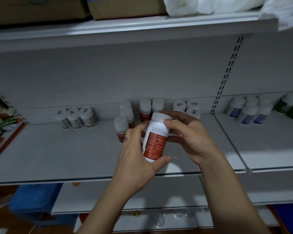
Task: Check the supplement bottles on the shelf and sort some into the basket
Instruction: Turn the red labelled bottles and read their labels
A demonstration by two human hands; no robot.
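Supplement bottle (156, 137): my left hand (137, 154) grips its base, my right hand (188, 137) pinches near the cap, checking the label; next, choose shelf (74, 157) or basket.

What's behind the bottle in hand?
Behind the held bottle, red-labelled bottles with white caps stand on the shelf. The left hand, right hand and bottle cover some of them, so count unclear.

Dim, bluish-grey light. The upper shelf (125, 29) catches a pale sheen along its front edge and shades the back panel (108, 73). Wide-angle bowing bends the shelf lines, the corners smear, and the print on the red-labelled bottle (156, 141) is unreadably soft.
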